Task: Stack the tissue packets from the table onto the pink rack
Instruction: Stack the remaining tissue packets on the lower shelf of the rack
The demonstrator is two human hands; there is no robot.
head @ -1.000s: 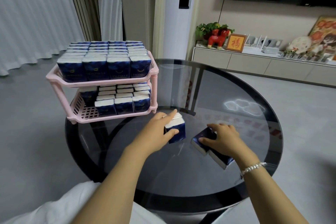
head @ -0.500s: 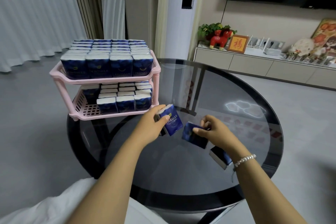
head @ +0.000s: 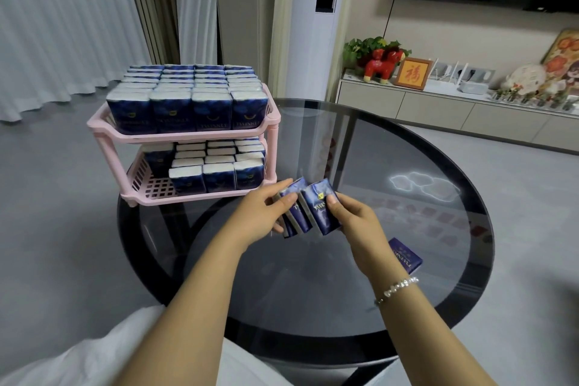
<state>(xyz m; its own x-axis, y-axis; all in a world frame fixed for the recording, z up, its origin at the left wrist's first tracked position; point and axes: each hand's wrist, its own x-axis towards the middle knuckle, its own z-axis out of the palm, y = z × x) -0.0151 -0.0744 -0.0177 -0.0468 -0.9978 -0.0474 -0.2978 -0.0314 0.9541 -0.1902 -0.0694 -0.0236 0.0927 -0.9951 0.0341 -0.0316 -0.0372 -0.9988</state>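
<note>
My left hand (head: pixel 262 215) has its fingers clamped on one tissue packet (head: pixel 296 217), and my right hand (head: pixel 354 216) pinches a second packet (head: pixel 322 209); I hold them side by side, touching, above the worktop (head: pixel 407 172), probably to carry both as one block. The pink rack (head: pixel 191 135) stands at far left, its lower shelf part free. A third packet (head: pixel 405 255) lies near right.

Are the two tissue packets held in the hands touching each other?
Touching. The head view shows the left hand's packet and the right hand's packet pressed side by side above the glass table, with no gap visible between their edges.
</note>
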